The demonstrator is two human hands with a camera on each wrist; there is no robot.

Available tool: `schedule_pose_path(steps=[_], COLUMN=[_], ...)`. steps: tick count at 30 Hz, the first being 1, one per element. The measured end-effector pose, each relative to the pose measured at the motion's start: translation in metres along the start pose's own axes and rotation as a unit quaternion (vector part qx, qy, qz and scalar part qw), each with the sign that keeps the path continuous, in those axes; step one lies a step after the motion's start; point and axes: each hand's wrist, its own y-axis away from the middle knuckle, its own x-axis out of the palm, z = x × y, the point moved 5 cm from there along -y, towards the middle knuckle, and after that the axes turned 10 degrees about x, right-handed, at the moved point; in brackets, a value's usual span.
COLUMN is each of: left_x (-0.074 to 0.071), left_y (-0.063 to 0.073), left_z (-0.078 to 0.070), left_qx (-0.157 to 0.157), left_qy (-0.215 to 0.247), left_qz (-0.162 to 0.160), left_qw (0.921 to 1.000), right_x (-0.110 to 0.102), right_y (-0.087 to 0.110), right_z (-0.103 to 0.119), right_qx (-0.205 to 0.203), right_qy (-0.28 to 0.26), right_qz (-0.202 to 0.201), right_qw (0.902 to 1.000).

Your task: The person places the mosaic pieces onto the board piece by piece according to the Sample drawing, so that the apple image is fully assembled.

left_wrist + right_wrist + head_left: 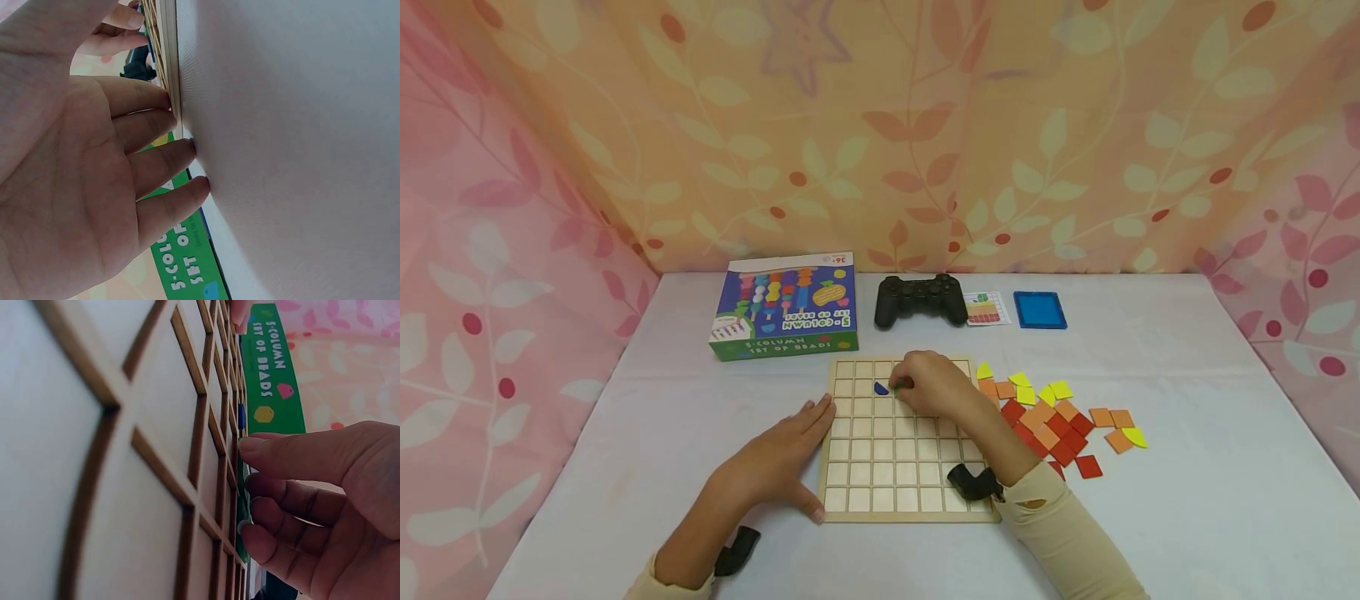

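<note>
A wooden grid board lies flat on the white table. My right hand is over its far part, with thumb and fingertips curled at a small green piece. In the right wrist view, green shows low at the board's surface beside the thumb; the fingers partly hide it. Just left of it sits a dark blue piece with a rounded edge, in a grid cell. My left hand rests against the board's left edge, fingers extended and thumb spread toward the near corner.
Loose red, orange and yellow tiles lie right of the board, some under the right forearm. Behind the board are a bead-set box, a black game controller, a printed card and a blue square tray.
</note>
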Motion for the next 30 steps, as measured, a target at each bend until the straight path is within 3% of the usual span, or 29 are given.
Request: schedule_pose_path(steps=[10, 21, 25, 30], left_x=[0.0, -0.002, -0.003, -0.002], left_y=[0.0, 0.0, 0.001, 0.001], left_z=[-0.001, -0.002, -0.003, -0.003], left_qx=[0.014, 0.007, 0.007, 0.004], left_qy=[0.012, 0.014, 0.018, 0.018], left_qz=[-0.003, 0.0, 0.001, 0.002], left_qw=[0.9998, 0.9999, 0.9998, 0.9998], right_x=[-0.017, -0.067, -0.075, -0.073], right_y=[0.006, 0.024, 0.028, 0.031], right_z=[-0.018, -0.088, -0.105, -0.11], right_qx=[0.001, 0.103, 0.104, 0.076], right_qy=[-0.01, 0.04, 0.056, 0.066], right_qz=[0.004, -0.007, 0.008, 0.022], right_qw=[0.9999, 0.9939, 0.9929, 0.9947])
